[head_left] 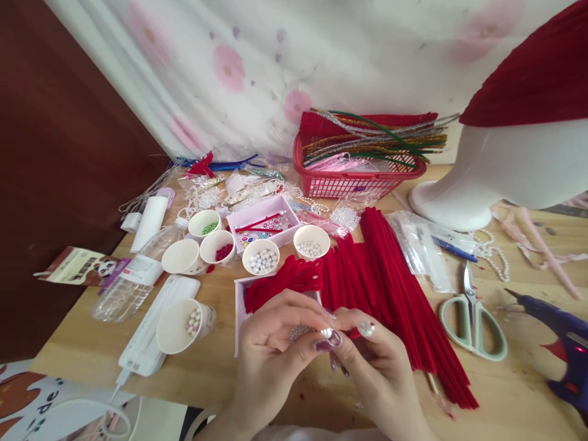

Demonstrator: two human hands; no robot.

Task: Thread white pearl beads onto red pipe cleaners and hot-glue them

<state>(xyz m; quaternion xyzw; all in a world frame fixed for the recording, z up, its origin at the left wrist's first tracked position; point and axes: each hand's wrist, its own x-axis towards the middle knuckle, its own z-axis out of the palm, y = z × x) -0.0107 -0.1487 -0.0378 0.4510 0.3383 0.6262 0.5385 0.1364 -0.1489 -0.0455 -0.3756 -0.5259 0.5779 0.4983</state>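
My left hand [285, 349] and my right hand [374, 367] meet over the front of the table, fingertips pinched together. A small white pearl bead [326, 332] shows between my left thumb and index finger. A bit of red [353, 333] peeks out by my right fingers; whether they hold it I cannot tell, as the fingers hide most of it. Behind my hands stands a lilac box [239, 324] with looped red pipe cleaners [285, 282] and silvery beads [298, 332]. Long red pipe cleaners [404, 306] lie in a bundle beside my right hand.
Paper cups of beads [261, 256], a second lilac box [243, 220], a plastic bottle [133, 282] and a power strip [156, 324] lie left. A red basket [353, 184] stands behind. Rightward are scissors [473, 318], a glue gun [555, 331] and a white mannequin [514, 159].
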